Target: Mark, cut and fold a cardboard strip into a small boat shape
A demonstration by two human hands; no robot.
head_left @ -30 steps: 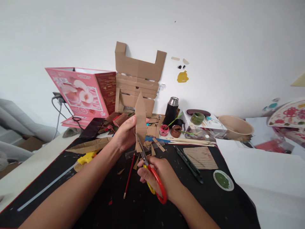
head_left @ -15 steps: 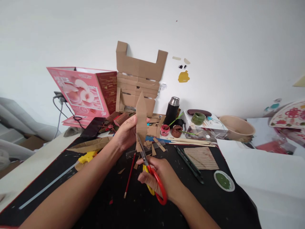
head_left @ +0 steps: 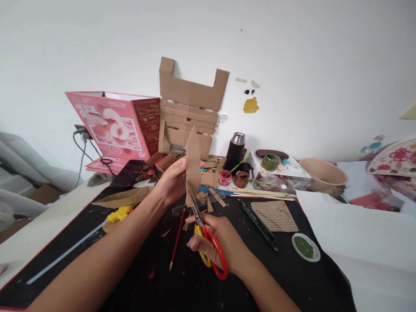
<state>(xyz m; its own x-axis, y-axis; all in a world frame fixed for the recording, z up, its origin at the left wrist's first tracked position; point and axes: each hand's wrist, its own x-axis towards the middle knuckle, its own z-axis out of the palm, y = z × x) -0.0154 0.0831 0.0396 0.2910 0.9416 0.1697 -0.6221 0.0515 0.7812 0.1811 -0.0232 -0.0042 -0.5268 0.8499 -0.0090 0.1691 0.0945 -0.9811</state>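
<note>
My left hand [head_left: 173,180] is closed on a narrow piece of cardboard [head_left: 194,158] with a pointed top, held upright above the black mat [head_left: 136,268]. My right hand [head_left: 221,242] grips scissors [head_left: 205,237] with red and yellow handles, thumb and fingers through the loops. The blades reach up to the lower end of the cardboard and overlap it. Whether they are fully closed on it is hard to make out. Beneath lie cardboard scraps [head_left: 209,204] and a red pencil [head_left: 177,240].
To the left are a yellow glue gun [head_left: 120,214] and a pink box [head_left: 112,125]. Behind stand a cut cardboard sheet [head_left: 191,89], a black flask [head_left: 235,151] and paint jars [head_left: 241,179]. Thin sticks [head_left: 260,195], a green cutter [head_left: 259,225] and a lid of green paint [head_left: 305,247] lie right.
Almost nothing differs. The whole view has shifted very slightly; both hands, the cardboard and the scissors keep practically the same positions.
</note>
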